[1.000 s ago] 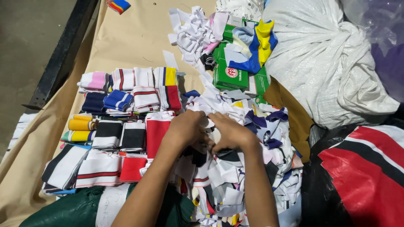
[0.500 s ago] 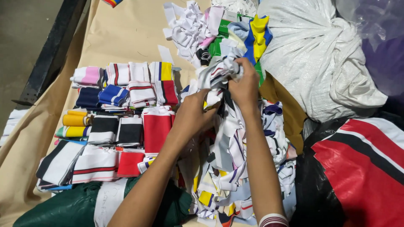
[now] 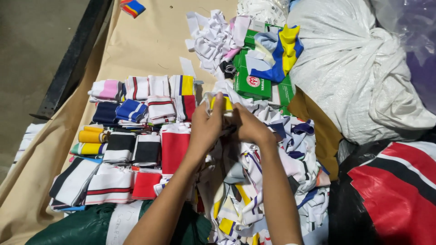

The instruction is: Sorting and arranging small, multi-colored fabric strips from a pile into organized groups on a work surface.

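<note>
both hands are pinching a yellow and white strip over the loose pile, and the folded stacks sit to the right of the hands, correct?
Not quite: the folded stacks lie left of the hands, as the head view shows. The left hand and right hand do pinch the yellow and white strip over the loose pile.

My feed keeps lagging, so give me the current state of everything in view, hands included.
Left hand: closed on the yellow and white strip.
Right hand: gripping the same strip.
Yellow and white strip: bunched between both hands, lifted above the heap.
Loose strip heap: tangled, unsorted.
Folded pieces: stacked in rows.
White sack: tied shut.
Green boxes: closed, partly covered by fabric.
</note>
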